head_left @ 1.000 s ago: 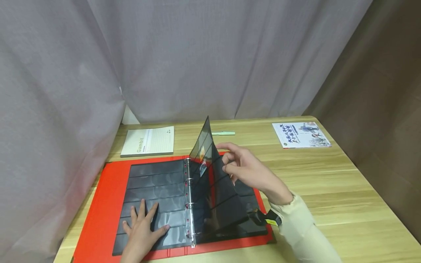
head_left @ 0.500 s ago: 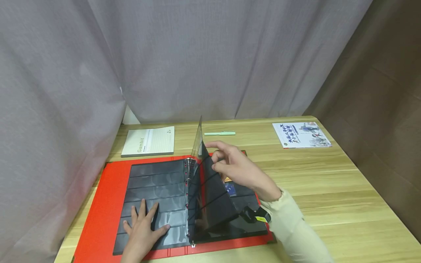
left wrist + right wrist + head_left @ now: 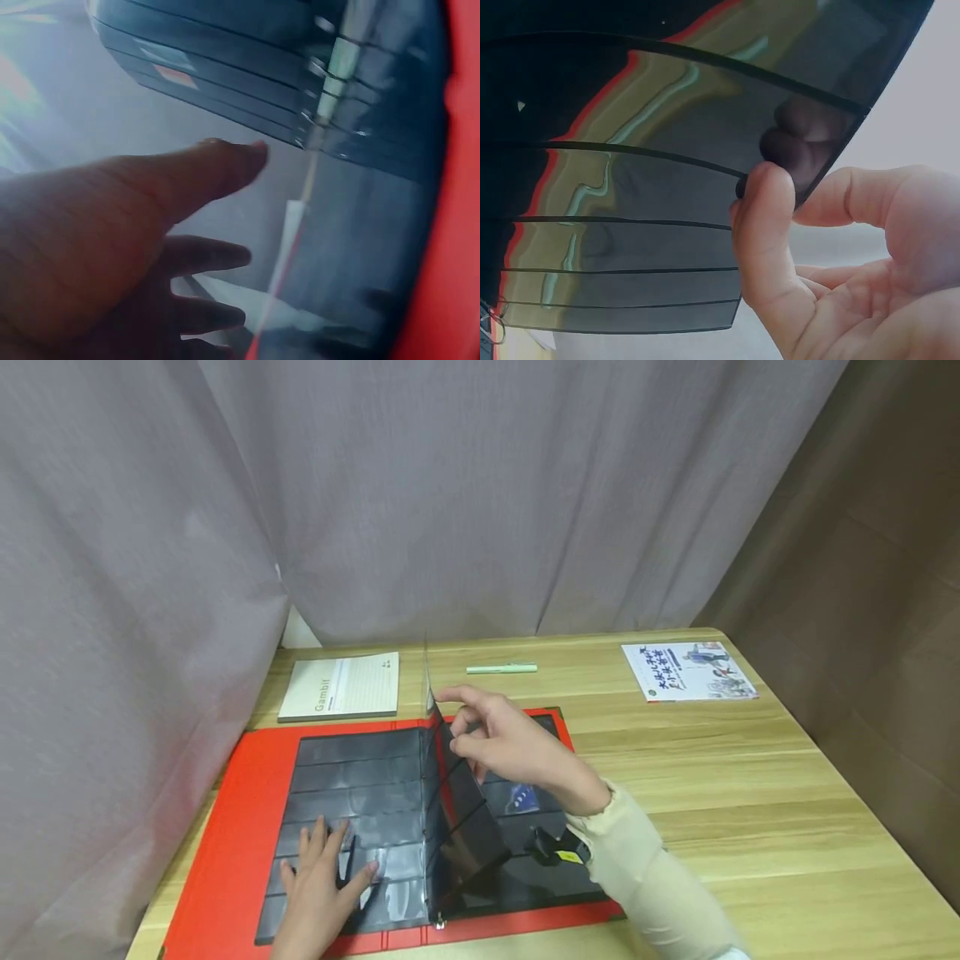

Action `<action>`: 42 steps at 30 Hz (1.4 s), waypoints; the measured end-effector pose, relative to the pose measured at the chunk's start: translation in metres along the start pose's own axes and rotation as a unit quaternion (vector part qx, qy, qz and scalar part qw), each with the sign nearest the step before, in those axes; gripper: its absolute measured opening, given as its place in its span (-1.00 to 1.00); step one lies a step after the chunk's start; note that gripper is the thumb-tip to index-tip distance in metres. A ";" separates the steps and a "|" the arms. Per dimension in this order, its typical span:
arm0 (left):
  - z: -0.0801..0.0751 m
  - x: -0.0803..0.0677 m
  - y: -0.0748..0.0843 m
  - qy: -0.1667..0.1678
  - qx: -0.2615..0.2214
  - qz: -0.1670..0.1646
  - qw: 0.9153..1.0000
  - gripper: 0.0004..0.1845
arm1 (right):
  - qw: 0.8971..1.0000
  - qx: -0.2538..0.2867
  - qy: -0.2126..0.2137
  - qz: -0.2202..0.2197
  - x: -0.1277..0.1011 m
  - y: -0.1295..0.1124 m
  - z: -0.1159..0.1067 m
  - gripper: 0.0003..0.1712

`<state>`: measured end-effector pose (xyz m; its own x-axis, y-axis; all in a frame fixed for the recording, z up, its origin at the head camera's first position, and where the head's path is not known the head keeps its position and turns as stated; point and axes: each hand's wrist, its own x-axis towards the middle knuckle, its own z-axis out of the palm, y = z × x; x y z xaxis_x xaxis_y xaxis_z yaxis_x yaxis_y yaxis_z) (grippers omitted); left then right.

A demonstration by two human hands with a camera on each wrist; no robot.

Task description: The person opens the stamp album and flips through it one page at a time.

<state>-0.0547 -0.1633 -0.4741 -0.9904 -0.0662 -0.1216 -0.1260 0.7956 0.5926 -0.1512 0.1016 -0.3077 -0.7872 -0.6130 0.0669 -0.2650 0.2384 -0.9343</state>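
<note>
A red ring binder [image 3: 232,827] lies open on the wooden table, filled with black pocket pages. My right hand [image 3: 495,743] pinches the outer edge of one black pocket page [image 3: 457,814] and holds it standing nearly upright over the rings; in the right wrist view the thumb [image 3: 765,225] and fingers clamp that page [image 3: 652,225]. My left hand [image 3: 326,872] lies flat with fingers spread on the left stack of pages [image 3: 352,777]; the left wrist view shows its straight fingers [image 3: 217,161] on the glossy page [image 3: 360,217].
A beige notebook [image 3: 340,686] lies behind the binder at left, a pale green pen [image 3: 501,668] at the back centre, and a printed booklet [image 3: 687,670] at the back right. Grey curtains close off the back and left; a brown one hangs at right.
My right hand has swung the lifted page leftward, from leaning right to nearly vertical over the rings. The right-hand pages beneath are more exposed. The left hand stays flat.
</note>
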 end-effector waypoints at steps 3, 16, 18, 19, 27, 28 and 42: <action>-0.008 -0.006 0.009 0.013 -0.034 0.014 0.999 -0.14 | 1.000 0.001 -0.002 0.004 0.001 0.000 0.002 -0.30; -0.016 -0.013 0.056 0.163 -0.198 0.166 0.952 -0.39 | 1.000 0.005 -0.013 0.001 0.010 0.001 0.013 -0.30; -0.017 -0.012 0.064 0.160 -0.228 0.184 0.942 -0.40 | 1.000 0.005 -0.014 0.000 0.011 0.001 0.015 -0.31; -0.018 -0.012 0.068 0.158 -0.240 0.192 0.938 -0.41 | 1.000 0.006 -0.015 -0.001 0.012 0.001 0.016 -0.31; -0.019 -0.008 0.093 0.149 -0.288 0.224 0.919 -0.43 | 1.000 -0.002 -0.021 -0.007 0.018 0.001 0.024 -0.31; -0.019 -0.007 0.095 0.146 -0.291 0.225 0.918 -0.41 | 1.000 -0.004 -0.021 -0.007 0.019 0.001 0.025 -0.31; -0.021 -0.010 0.102 0.138 -0.308 0.226 0.914 -0.32 | 1.000 0.006 -0.020 0.004 0.021 0.004 0.030 -0.31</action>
<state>-0.0592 -0.0938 -0.3956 -0.9154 -0.0309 0.4014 0.3754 0.2946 0.8788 -0.1519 0.0668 -0.3208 -0.7659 -0.6413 0.0464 -0.2525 0.2336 -0.9390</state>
